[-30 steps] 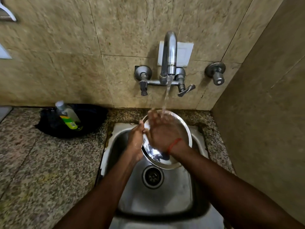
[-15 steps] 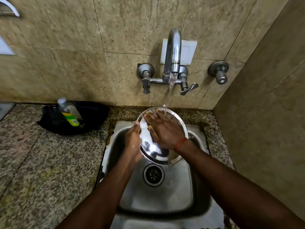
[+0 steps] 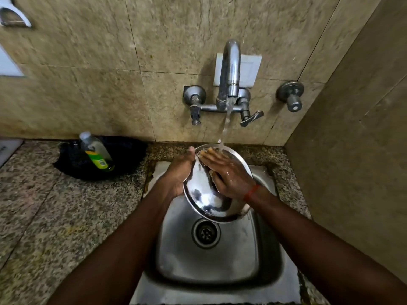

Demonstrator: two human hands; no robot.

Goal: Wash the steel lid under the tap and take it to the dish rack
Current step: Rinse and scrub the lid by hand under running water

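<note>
A speckled granite counter (image 3: 55,216) fills the left, with a black basin (image 3: 123,159) at 10 o'clock of the sink (image 3: 220,260) against the tan tiled wall (image 3: 110,73), holding a tilted bottle (image 3: 97,153). The left hand (image 3: 179,172) cups the lid (image 3: 202,194) by its left rim, fingers curled round the edge, holding it tilted over the sink's far end, above the drain (image 3: 206,233). The right hand (image 3: 229,175) lies flat and open on the lid's face, gripping nothing, while water from the tap (image 3: 229,71) at 12 o'clock strikes its fingertips; a plain wall (image 3: 352,150) closes the right.
</note>
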